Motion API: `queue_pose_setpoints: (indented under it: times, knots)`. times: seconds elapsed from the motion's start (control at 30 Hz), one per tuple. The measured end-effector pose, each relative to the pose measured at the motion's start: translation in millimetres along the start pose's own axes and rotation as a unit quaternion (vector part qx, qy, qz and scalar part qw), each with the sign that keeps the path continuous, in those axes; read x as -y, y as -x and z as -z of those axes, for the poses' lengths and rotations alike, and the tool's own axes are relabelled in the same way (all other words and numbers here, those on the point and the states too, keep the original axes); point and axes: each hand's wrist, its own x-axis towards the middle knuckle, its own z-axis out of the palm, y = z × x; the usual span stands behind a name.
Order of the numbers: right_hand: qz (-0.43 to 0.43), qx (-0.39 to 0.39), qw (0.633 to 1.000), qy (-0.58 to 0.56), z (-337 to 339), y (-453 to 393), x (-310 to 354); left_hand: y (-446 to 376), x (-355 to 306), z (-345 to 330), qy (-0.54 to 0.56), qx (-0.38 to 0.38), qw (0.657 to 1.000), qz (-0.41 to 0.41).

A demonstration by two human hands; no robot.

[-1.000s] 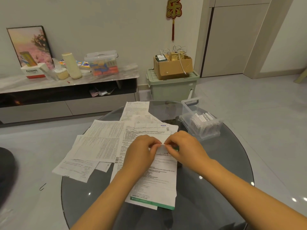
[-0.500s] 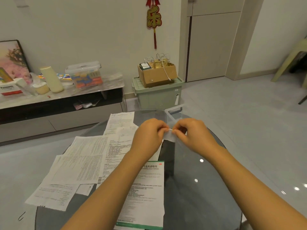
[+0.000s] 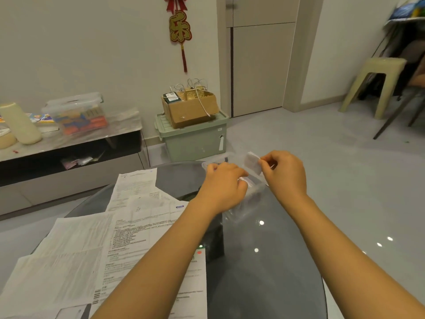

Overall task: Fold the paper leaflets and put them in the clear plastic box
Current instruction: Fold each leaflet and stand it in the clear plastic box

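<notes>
Round glass table [image 3: 264, 261]: unfolded leaflets [image 3: 128, 238] spread over its left half. Clear plastic box [image 3: 247, 203] near far edge, mostly hidden behind hands. Left hand [image 3: 222, 187] curled over the box; whether it grips anything, cannot tell. Right hand [image 3: 284, 172] pinches small folded leaflet [image 3: 252, 162] just above box. Risk: springy folds reopen on release, or leaflet catches the rim and drops outside.

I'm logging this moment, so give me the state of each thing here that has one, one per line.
folded leaflet: folded small, pinched in right hand, above the box
clear plastic box: open, on glass table
left hand: fingers curled at the box; grip unclear
unfolded leaflets: flat, overlapping
lidded tub: closed
cardboard box: open
</notes>
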Motion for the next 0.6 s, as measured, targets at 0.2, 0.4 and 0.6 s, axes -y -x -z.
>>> queue_pose_setpoints:
  times: [0.2, 0.4, 0.6]
  knots:
    - [0.013, -0.027, 0.999, -0.015, -8.0, -1.4, -2.9, -21.2, 4.0, -18.6, -0.068, 0.058, 0.994, -0.07]
    - [0.014, 0.019, 0.998, 0.05, -12.4, -0.5, -5.0, -22.8, 8.3, -24.7, -0.08, 0.035, 0.992, -0.086]
    - [0.002, 0.035, 0.993, 0.116, -16.1, 3.2, 0.9, -17.4, 16.7, -28.3, -0.085, 0.016, 0.993, -0.077]
